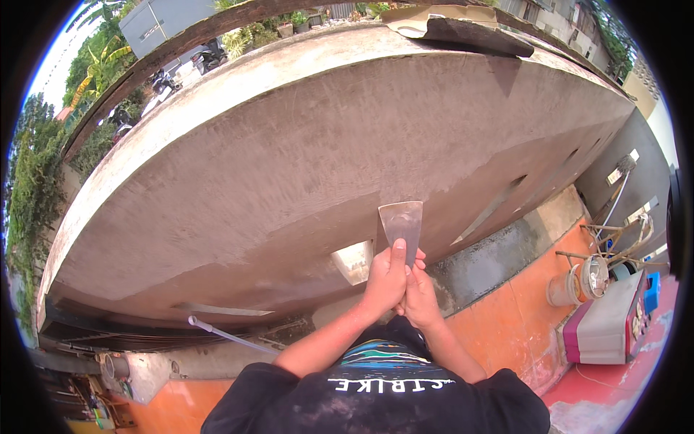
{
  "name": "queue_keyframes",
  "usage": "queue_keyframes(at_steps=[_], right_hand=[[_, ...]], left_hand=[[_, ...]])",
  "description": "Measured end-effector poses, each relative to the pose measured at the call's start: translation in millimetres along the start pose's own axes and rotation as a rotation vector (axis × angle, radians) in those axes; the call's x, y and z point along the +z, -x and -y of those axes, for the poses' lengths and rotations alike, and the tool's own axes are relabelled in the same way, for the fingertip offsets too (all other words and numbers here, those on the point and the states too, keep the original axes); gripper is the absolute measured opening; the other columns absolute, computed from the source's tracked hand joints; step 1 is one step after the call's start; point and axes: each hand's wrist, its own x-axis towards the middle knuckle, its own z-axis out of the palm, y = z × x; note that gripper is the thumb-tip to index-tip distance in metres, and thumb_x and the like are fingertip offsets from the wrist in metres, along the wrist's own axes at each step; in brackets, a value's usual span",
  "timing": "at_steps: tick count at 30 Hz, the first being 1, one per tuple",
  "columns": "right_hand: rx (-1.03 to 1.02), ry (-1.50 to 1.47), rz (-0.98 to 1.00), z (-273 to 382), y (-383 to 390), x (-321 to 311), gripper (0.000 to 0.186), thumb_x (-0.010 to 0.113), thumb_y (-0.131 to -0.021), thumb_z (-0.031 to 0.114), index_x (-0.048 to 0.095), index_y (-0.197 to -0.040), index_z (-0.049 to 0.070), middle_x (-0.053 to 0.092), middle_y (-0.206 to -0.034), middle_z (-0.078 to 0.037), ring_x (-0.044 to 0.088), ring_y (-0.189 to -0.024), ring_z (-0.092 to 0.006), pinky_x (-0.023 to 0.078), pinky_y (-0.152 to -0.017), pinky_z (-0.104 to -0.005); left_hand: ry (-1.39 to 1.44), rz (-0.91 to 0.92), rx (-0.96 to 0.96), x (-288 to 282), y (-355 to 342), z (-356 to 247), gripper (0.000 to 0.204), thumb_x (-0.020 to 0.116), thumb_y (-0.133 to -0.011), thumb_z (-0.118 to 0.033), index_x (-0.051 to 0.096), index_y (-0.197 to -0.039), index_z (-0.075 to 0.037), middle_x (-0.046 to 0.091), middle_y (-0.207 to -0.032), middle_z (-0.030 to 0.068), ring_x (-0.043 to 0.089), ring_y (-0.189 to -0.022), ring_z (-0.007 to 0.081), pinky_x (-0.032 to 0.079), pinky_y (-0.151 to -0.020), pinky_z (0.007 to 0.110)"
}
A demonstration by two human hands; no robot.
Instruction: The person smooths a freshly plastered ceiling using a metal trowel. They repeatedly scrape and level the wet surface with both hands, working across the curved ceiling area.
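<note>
A wide flat metal scraper (401,220) is held upright at the middle of the view, its blade against or just in front of the grey-brown plastered wall (303,123). My left hand (387,278) is closed on the scraper's lower part with the thumb up along it. My right hand (419,296) is closed around it too, just right of and partly behind my left. The wall has a smoother, paler upper band and a darker lower part. A small light-coloured opening (350,262) shows left of the scraper.
A pale pole (235,336) lies at lower left. Orange flooring (491,318) runs below the wall. Buckets (564,286), wooden poles (593,257), a long-handled roller (622,184) and a white-and-magenta box (600,325) stand at right. A bent sheet (426,22) rests on the wall's top edge.
</note>
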Motion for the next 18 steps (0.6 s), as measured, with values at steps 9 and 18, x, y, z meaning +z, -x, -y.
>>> queue_keyframes(at_steps=[9, 18], right_hand=[[0.005, 0.031, -0.006, -16.0, 10.4, -9.2, 0.027, 0.036, -0.107, 0.026, 0.051, -0.106, 0.004, 0.050, -0.067, 0.000, 0.043, -0.046, -0.0065, 0.036, -0.041, -0.0229], [0.007, -0.057, 0.097, -26.6, 25.7, -33.0, 0.029, 0.044, -0.104, 0.029, 0.047, -0.116, 0.002, 0.051, -0.071, -0.003, 0.045, -0.052, -0.0083, 0.037, -0.046, -0.0219]], left_hand=[[0.048, 0.030, -0.082, -3.9, 7.1, 24.2, 0.065, 0.030, -0.104, -0.053, 0.065, -0.096, 0.001, 0.067, -0.085, 0.0077, 0.062, -0.077, 0.0134, 0.053, -0.071, 0.029], [0.167, 0.165, -0.117, -10.4, 5.1, 25.5, 0.060, 0.033, -0.105, -0.048, 0.061, -0.112, 0.005, 0.069, -0.091, 0.0083, 0.061, -0.076, 0.0102, 0.050, -0.069, 0.025]])
